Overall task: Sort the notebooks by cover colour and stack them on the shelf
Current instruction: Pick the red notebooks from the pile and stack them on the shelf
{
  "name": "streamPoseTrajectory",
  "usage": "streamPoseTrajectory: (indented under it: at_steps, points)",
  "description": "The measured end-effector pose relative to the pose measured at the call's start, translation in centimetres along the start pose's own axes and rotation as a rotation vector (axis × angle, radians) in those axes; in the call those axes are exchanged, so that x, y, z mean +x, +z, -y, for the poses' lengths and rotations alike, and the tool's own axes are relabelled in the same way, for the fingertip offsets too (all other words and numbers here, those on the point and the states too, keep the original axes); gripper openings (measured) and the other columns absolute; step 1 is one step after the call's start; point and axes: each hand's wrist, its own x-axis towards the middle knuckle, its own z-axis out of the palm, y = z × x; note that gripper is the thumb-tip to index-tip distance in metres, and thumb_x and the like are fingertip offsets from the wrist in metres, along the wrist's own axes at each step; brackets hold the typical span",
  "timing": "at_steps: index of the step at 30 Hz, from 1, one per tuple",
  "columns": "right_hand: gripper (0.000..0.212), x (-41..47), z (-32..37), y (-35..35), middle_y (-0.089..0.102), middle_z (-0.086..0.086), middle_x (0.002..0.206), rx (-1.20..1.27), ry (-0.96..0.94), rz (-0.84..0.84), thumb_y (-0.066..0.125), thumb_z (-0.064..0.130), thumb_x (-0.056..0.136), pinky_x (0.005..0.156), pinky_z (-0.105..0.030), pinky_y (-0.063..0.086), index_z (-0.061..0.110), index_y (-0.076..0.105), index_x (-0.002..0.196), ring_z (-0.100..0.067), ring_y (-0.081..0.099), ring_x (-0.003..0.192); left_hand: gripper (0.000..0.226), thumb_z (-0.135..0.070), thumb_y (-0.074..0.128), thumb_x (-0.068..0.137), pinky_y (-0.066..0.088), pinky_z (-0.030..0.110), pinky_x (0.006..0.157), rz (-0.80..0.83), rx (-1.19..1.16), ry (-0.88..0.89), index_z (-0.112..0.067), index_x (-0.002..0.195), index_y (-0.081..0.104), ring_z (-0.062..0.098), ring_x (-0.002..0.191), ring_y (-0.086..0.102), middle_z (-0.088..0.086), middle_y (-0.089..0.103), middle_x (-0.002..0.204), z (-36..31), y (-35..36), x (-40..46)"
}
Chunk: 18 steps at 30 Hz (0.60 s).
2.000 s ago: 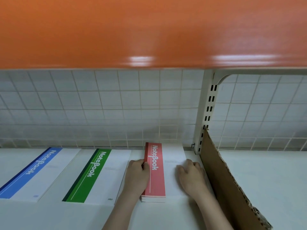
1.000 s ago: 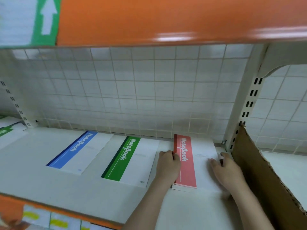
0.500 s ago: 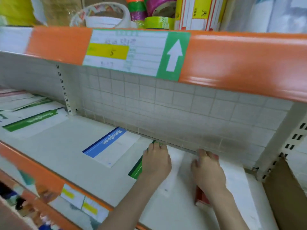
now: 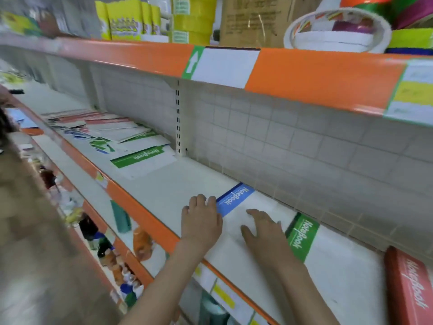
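Blue notebook (image 4: 235, 199) lies flat on shelf (image 4: 168, 181), beside green notebook (image 4: 302, 238). Left hand (image 4: 201, 221) and right hand (image 4: 264, 231) rest on it, fingers (image 4: 251, 212) spread, gripping nothing. Judged thin, light, floppy, slick-covered; lift by spine edge.

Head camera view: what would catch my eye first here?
Probably both hands, the left at the blue notebook's spine edge and the right flat on its white cover. Right of it lie a green notebook and a red stack; a messy unsorted pile sits far left.
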Motion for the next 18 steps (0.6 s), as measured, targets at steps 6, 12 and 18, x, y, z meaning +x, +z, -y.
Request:
streamPoseTrajectory:
  at_steps: [6,12,18]
  points:
    - [0.048,4.1,7.9,4.8,0.036,0.000,0.147,0.072,-0.119,0.023,0.043,0.032,0.099,0.117,-0.041,0.016,0.016,0.033,0.143,-0.017,0.035,0.135,0.047,-0.041,0.033,0.099,0.033,0.038,0.102,0.022,0.028,-0.040,-0.019,0.140,0.031,0.024,0.130,0.033,0.005,0.038,0.139,9.4,-2.3,1.4]
    - [0.050,7.7,16.7,10.1,0.030,0.004,0.151,0.117,-0.324,0.102,0.040,0.036,0.099,0.118,-0.040,0.008,0.019,0.030,0.145,-0.012,0.028,0.139,0.046,-0.040,0.032,0.099,0.034,0.043,0.102,0.030,0.035,-0.189,-0.020,0.141,0.034,0.027,0.127,0.041,0.006,0.043,0.138,20.1,-4.8,1.6]
    - [0.045,10.2,24.1,15.0,0.041,-0.002,0.143,0.086,-0.415,0.140,0.044,0.033,0.097,0.114,-0.043,0.020,0.017,0.039,0.139,-0.020,0.037,0.132,0.048,-0.042,0.033,0.099,0.035,0.045,0.102,0.036,0.065,-0.304,-0.019,0.140,0.034,0.028,0.128,0.040,0.007,0.044,0.137,28.7,-6.0,0.6]
